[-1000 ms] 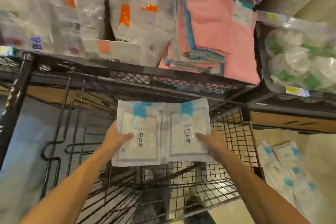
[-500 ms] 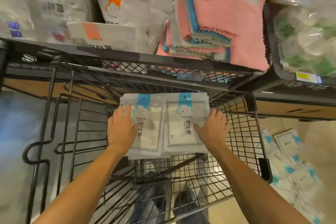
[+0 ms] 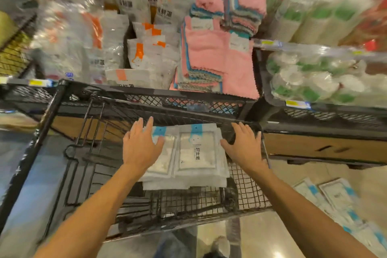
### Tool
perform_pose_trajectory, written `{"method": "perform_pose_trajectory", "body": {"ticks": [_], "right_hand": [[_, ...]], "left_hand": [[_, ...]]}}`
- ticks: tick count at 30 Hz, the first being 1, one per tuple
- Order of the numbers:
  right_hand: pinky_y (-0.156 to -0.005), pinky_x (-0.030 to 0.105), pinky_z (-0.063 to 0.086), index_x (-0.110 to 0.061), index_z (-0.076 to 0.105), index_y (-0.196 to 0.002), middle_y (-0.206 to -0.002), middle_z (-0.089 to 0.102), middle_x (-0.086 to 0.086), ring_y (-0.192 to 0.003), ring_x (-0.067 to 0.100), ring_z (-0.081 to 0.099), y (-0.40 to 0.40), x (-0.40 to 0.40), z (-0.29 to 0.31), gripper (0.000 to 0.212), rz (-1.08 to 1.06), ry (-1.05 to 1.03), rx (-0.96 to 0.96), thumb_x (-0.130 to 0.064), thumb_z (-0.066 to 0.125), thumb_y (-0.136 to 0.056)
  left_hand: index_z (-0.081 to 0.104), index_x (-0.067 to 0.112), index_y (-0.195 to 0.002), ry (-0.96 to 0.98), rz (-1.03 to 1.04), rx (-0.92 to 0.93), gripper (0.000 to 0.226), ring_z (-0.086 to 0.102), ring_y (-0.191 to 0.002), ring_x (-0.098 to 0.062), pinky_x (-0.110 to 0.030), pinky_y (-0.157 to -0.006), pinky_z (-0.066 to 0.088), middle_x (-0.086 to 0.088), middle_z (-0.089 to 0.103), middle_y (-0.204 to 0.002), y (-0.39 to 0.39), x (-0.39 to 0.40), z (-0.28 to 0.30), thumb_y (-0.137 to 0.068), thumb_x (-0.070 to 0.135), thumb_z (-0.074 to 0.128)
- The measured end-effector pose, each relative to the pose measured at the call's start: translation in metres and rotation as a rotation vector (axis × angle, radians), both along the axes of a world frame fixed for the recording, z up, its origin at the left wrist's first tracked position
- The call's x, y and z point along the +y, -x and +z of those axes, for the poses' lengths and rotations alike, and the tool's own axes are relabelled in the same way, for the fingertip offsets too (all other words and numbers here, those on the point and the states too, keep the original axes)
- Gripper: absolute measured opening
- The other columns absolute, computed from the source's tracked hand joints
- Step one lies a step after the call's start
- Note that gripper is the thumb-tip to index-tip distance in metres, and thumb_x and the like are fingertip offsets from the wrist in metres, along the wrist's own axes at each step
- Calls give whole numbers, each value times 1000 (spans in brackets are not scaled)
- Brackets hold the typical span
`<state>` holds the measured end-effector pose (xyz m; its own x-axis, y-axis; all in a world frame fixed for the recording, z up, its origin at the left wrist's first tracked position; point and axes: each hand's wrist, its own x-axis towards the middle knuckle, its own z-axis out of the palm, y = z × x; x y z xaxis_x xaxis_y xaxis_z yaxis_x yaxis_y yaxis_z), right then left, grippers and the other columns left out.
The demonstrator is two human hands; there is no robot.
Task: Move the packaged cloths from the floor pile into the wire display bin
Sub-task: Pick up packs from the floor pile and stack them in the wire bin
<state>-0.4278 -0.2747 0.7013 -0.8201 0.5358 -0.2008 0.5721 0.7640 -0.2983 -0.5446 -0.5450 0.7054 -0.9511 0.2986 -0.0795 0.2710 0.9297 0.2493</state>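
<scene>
Two stacks of white packaged cloths (image 3: 196, 153) with blue header tabs lie side by side at the back of the black wire display bin (image 3: 247, 195). My left hand (image 3: 140, 146) hovers flat over the left stack, fingers straight and spread, covering part of it. My right hand (image 3: 245, 148) is open to the right of the right stack, just off its edge, near the bin's right wall. Neither hand grips anything. More of the same packs lie in the floor pile (image 3: 335, 199) at the lower right.
Above the bin a mesh shelf (image 3: 167, 100) holds orange-labelled bags (image 3: 138, 54), stacked pink towels (image 3: 215, 56) and clear-wrapped green and white goods (image 3: 314, 75). A black upright post (image 3: 48, 115) stands to the left. My feet show below the bin on the shiny floor.
The two stacks went from held up in both hands to lying in the bin. Both hands have let go and lifted, fingers now straight; the right hand has moved off to the right.
</scene>
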Motion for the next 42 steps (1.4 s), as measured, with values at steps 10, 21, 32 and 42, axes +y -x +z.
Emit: {"method": "perform_pose_trajectory", "body": {"ticks": [10,21,32,42], "right_hand": [[-126,59,5,-27,38,-156,-165,36,-2,-155,18,24,-124,71,97,71,-234,41,188,-58,56,-95],[-117,45,34,-20,46,-153,-153,52,4,-140,27,48,-357,69,129,69,-903,-81,252,-54,61,-95],[-111,47,41,-19,54,-144,-143,61,6,-131,30,56,-545,32,103,64,-1335,-110,207,-52,66,-92],[-110,45,38,-25,47,-147,-147,56,-2,-134,24,52,-626,104,83,64,-1303,-102,113,-60,55,-94]], "left_hand": [[36,21,-157,-73,-342,144,71,33,-149,-30,-53,-119,31,-11,37,-161,-43,126,98,-97,57,48],[42,22,-154,-124,-987,111,68,46,-139,-31,-49,-105,47,-12,46,-154,-167,280,129,-98,60,47],[26,28,-161,-57,-1350,19,70,25,-154,-26,-45,-123,27,-8,25,-168,-332,354,101,-101,59,43],[25,28,-162,51,-1262,23,68,21,-155,-23,-47,-123,23,-6,26,-167,-407,418,66,-101,56,39]]}}
